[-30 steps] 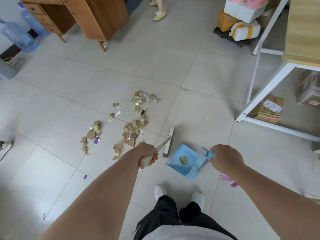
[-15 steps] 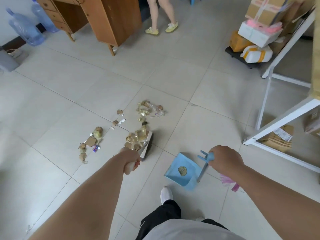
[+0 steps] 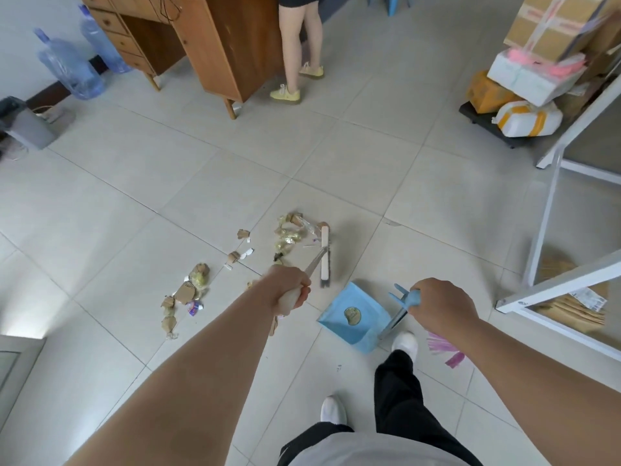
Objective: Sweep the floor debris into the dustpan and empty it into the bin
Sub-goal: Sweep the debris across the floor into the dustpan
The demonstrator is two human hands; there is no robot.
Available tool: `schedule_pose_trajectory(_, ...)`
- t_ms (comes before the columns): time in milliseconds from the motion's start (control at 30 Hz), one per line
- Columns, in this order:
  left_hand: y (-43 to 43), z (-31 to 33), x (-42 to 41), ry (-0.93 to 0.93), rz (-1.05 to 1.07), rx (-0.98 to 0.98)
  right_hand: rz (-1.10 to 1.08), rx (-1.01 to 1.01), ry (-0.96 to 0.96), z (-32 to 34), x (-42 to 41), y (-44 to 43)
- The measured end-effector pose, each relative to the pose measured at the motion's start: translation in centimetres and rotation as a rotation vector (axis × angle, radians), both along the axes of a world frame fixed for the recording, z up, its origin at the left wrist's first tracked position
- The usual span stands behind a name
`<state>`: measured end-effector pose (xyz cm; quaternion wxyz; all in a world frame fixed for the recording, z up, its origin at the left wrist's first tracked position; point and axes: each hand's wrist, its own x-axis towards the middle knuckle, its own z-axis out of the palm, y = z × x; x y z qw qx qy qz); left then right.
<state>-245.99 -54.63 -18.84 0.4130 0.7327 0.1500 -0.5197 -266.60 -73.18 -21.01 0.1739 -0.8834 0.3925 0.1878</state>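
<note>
Tan cardboard scraps and crumpled gold-yellow wrappers make up the debris (image 3: 289, 232). It is strewn over pale grey floor tiles (image 3: 201, 183) in loose clumps. One clump lies farther out, a second clump (image 3: 188, 290) nearer and to the left, with small torn bits between. A few pieces are partly hidden behind the left forearm.

Broom (image 3: 324, 255): the head is a narrow pale bar with dark bristles along one side, pointing lengthwise away from the person. Its far end touches the right edge of the far clump. A thin silver shaft runs back to a white grip. The left hand (image 3: 290, 292) is a full fist around that grip, fingers wrapped tight.

Dustpan (image 3: 349, 314): light blue plastic, flat and roughly square, with a round yellowish sticker in the middle. It rests on the tiles just right of the broom head's near end, apart from the debris. A slim metal shaft rises to a blue grip with a forked top. The right hand (image 3: 443, 307) has its fingers curled around that blue grip, knuckles up.

Grey bin (image 3: 30, 129): dark liner, far left by the wall, well apart from the debris.

Around:
- A wooden desk (image 3: 218, 45) stands at the top, with two blue water bottles (image 3: 72, 67) to its left.
- Another person's legs (image 3: 292, 52), in yellow shoes, stand beside the desk.
- Stacked parcels (image 3: 527, 72) sit on a low black dolly at top right.
- A white metal frame (image 3: 551, 196) stands at right, with flattened cardboard beneath.
- A pink scrap (image 3: 447, 351) lies beside the wearer's white shoe (image 3: 405, 341).
</note>
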Motion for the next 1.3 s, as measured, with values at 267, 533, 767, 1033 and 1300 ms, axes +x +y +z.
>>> schedule_pose_trajectory(267, -13.5, -2.2, 2.2, 0.067, 0.058, -0.051, 0.035, 0.031, -0.021, -0.8, 4.3, -9.9)
schedule_pose_trajectory(533, -22.4, -5.0, 4.7, 0.113, 0.171, -0.066, 0.123, 0.042, 0.052, -0.8, 7.9, -17.0)
schedule_pose_trajectory(767, -21.1, -7.0, 9.6, 0.116, 0.212, 0.017, 0.113, 0.045, 0.105, -1.0, 9.7, -17.9)
schedule_pose_trajectory(1033, -12.5, -5.8, 11.4, 0.141, 0.362, 0.074, 0.175, 0.035, 0.095, -0.7, 14.2, -15.1)
schedule_pose_trajectory(1300, -5.9, -4.0, 8.7, 0.147, 0.502, 0.12, 0.347, 0.03, 0.092, -0.1, 17.2, -13.4)
